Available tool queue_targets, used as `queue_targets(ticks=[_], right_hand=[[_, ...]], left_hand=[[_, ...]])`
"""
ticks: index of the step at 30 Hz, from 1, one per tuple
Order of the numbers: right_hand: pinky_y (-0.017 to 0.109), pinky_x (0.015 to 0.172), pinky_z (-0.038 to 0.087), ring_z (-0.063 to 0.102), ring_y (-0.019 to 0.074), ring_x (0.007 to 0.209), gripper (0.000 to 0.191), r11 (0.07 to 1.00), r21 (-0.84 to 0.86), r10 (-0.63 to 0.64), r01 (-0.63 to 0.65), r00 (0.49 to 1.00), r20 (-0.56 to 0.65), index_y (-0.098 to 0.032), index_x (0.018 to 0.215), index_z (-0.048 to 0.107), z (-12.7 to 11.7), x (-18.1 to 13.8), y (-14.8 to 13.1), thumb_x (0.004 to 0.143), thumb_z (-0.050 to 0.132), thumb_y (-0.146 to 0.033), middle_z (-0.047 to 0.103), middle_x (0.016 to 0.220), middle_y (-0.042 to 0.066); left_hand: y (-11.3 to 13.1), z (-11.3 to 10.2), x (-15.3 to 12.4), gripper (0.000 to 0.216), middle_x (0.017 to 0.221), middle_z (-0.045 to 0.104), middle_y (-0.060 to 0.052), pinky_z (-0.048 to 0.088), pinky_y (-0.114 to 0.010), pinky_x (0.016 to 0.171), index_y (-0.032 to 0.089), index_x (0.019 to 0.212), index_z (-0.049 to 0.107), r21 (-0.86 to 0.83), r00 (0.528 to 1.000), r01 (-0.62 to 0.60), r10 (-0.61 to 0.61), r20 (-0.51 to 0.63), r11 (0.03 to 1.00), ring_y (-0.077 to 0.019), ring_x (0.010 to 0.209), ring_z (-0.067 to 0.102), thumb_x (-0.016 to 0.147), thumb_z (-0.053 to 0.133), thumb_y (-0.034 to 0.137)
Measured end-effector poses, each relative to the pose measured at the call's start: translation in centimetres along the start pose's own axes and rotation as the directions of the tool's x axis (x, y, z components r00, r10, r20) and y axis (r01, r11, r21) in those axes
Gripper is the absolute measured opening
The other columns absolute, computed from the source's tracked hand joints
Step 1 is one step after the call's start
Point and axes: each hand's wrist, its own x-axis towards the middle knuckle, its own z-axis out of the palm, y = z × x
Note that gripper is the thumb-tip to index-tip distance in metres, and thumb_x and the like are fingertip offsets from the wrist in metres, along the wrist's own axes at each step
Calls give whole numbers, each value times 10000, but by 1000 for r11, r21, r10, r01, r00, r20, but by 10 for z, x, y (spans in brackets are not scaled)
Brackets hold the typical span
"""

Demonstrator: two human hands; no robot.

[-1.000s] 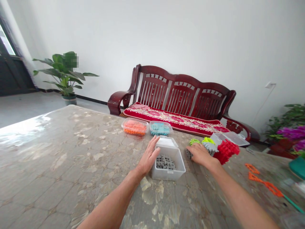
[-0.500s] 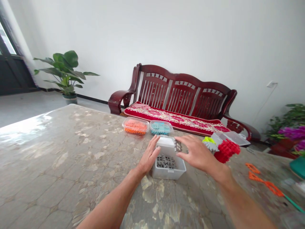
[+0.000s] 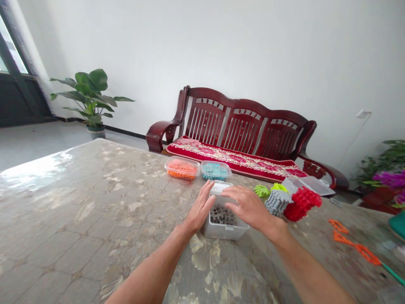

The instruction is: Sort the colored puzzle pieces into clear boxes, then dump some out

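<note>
I have both hands at the clear plastic box, which sits upright near the middle of the worktop. Its lid is tipped back on the far side, and gray toy pieces lie inside, dark in the shade of the walls.

My left hand runs along the box's left side, fingers stretched out and thumb spread; it seems to rest against the rim, gripping nothing that I can see. My right hand reaches over the right rim from the side, palm down, fingers extended over the box and thumb well parted from them. I see no piece between those fingers, though the palm is hidden from me.

To the right of that hand I have a small green ball, a light gray stack with a yellow-green piece at its top, and a red stack just beside the gray one. Behind the red stack is another clear box. Farther right lies an orange chain. Beyond my box, two clear tubs stand side by side, one with orange pieces, the other with blue pieces.
</note>
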Motion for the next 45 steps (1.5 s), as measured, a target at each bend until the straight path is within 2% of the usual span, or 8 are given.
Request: queue_targets(ticks=[4, 7, 17, 25, 30, 33, 38, 45], right_hand=[[382, 1021, 413, 583, 240, 1163, 390, 946, -135, 297, -294, 955, 0, -221, 1233, 629, -8, -10, 43, 859, 531, -169, 660, 1249, 73], [388, 1030, 395, 547, 276, 1218, 507, 875, -265, 449, -404, 883, 135, -175, 1327, 563, -6, -18, 70, 821, 554, -152, 622, 1308, 120], [409, 952, 385, 555, 317, 1181, 592, 866, -421, 447, -270, 794, 411, -168, 1249, 624, 14, -26, 82, 686, 557, 1, 646, 1239, 167], [385, 891, 422, 627, 305, 1071, 481, 860, -427, 449, -281, 814, 368, -161, 1144, 677, 13, -29, 80, 682, 582, -65, 702, 1117, 154], [404, 932, 423, 594, 292, 1114, 510, 905, -277, 358, -322, 929, 90, -199, 1261, 606, -14, -24, 54, 752, 578, -212, 659, 1243, 101], [389, 954, 414, 581, 257, 1103, 486, 967, -149, 210, -207, 978, 1, -229, 1245, 608, -30, -21, 25, 761, 601, -269, 658, 1242, 64], [373, 934, 406, 563, 235, 1046, 510, 996, -81, 39, -36, 998, 38, -222, 1229, 612, -32, -17, -10, 720, 619, -209, 678, 1159, 60], [395, 1008, 352, 528, 242, 1127, 500, 995, -96, -18, 35, 985, 172, -222, 1220, 631, -10, -18, -6, 728, 586, -148, 668, 1197, 61]], left_hand=[[3, -1, 0, 559, 1601, 242, -111, 131, -442, 1229, 171, 1472, 355, -7, 1000, 20, -20, 13, 1000, -226, 1485, 192, 979, 363, 433], [4, -1, 1, 561, 1601, 245, -110, 129, -449, 1228, 174, 1470, 358, -16, 1000, 26, -26, 12, 1000, -234, 1486, 190, 970, 376, 426], [6, -2, 1, 565, 1595, 259, -104, 129, -430, 1229, 175, 1469, 362, -14, 1000, 22, -21, 12, 1000, -225, 1482, 203, 964, 384, 429], [4, -1, 1, 581, 1597, 251, -109, 125, -416, 1231, 161, 1472, 358, -9, 999, 31, -31, 14, 999, -226, 1485, 194, 963, 375, 441], [3, -2, 2, 575, 1595, 262, -97, 132, -422, 1230, 178, 1470, 365, -7, 1000, 24, -24, 12, 1000, -229, 1484, 198, 961, 381, 446], [3, -1, 2, 573, 1593, 266, -104, 137, -428, 1229, 168, 1469, 367, -6, 1000, 19, -19, 8, 1000, -236, 1483, 201, 962, 383, 435], [0, 0, 2, 549, 1581, 298, -94, 142, -435, 1227, 190, 1461, 381, -9, 1000, -5, 4, -6, 1000, -228, 1477, 222, 963, 385, 424], [-3, 1, 3, 543, 1581, 301, -91, 151, -444, 1225, 200, 1453, 395, -17, 1000, -11, 11, -15, 1000, -234, 1475, 228, 961, 396, 428]])
